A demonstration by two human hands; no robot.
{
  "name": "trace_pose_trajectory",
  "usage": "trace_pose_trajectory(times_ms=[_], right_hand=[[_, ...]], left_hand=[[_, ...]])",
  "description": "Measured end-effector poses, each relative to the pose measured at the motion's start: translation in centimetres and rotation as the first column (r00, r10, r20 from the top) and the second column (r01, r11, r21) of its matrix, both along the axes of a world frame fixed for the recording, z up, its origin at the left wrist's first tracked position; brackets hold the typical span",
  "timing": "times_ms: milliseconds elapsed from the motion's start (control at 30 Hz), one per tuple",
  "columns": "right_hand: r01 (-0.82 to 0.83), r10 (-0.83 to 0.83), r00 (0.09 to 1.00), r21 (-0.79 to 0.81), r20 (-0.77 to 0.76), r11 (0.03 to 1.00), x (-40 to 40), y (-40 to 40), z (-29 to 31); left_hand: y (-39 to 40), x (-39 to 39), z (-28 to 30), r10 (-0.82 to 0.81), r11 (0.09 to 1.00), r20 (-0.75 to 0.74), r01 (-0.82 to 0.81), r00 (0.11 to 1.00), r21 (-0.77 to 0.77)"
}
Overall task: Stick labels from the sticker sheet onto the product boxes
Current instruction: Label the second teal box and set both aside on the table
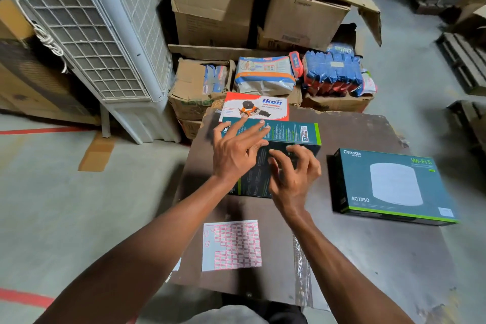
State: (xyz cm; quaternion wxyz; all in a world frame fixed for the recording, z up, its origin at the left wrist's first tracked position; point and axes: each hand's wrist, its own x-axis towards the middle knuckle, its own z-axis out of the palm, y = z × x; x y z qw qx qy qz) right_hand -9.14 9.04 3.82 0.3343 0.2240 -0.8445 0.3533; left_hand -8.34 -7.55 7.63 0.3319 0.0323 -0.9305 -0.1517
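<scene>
Listing the dark worktop [368,250]: two teal product boxes, one sticker sheet, one red-and-white Ikon box. Teal box one [289,137], centre, lies under both hands; left hand [236,152] rests flat on it, fingers straight and spread; right hand [294,173] presses its top with curled fingertips, nothing visibly gripped. Teal box two [391,187] sits apart to the right. Sticker sheet [231,244] lies near the front edge, between the forearms. Ikon box [255,108] touches box one's far side. Cartons [210,2] and a white cooler [105,42] crowd the far edge.

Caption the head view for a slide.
Both hands press on a teal Omada box; sticker sheet lies nearer on the table.
</scene>
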Motion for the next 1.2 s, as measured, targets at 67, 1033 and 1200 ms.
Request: trace_pose_trajectory(times_ms=[67, 1033, 1200], right_hand=[[-0.085, 0.082, 0.981, 0.008, 0.175, 0.996, 2.4, -1.0, -1.7], [-0.788, 0.071, 0.432, 0.339, 0.899, 0.514, 12.8, -8.4, -16.3], [-0.786, 0.082, 0.509, 0.424, 0.857, 0.449, 12.9, -8.5, -16.7]], left_hand=[[-0.1, -0.1, -0.1, -0.008, 1.000, -0.003, 0.008, 1.000, 0.024], [-0.4, 0.2, 0.0, -0.067, 0.997, -0.015, 0.068, 0.998, 0.037], [-0.5, -0.1, 0.0, -0.072, 0.997, -0.007, 0.072, 0.997, 0.032]])
